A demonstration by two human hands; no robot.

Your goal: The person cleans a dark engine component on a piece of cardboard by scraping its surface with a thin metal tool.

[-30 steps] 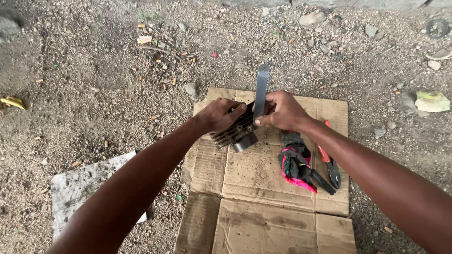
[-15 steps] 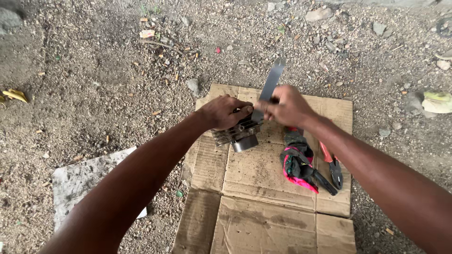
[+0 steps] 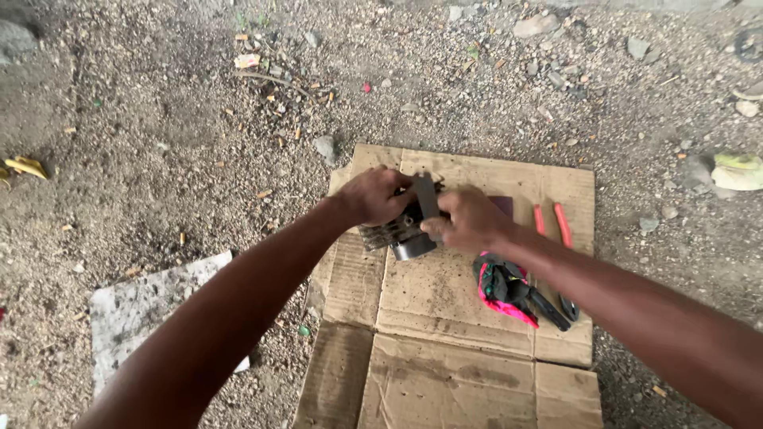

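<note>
finned cylinder [image 3: 389,232] on cardboard [image 3: 445,318], pliers [image 3: 556,254] right, cloth [image 3: 502,286] between

Both hands [image 3: 373,196] apparently curled, fingers [image 3: 433,226] closed

A flattened cardboard sheet [image 3: 445,365] lies on gravelly dirt ground [image 3: 159,143]. On its right part sits a bunched pink and black cloth [image 3: 501,287], and just beside that lie pliers [image 3: 556,254] with red-orange handles, the dark nose pointing toward the near edge. Left of the cardboard lies a pale, dirty flat board [image 3: 135,314]. A grey stone [image 3: 323,147] sits just past the cardboard's far left corner. A yellowish scrap [image 3: 25,167] lies at the far left, and a pale green scrap [image 3: 737,171] at the far right.
</note>
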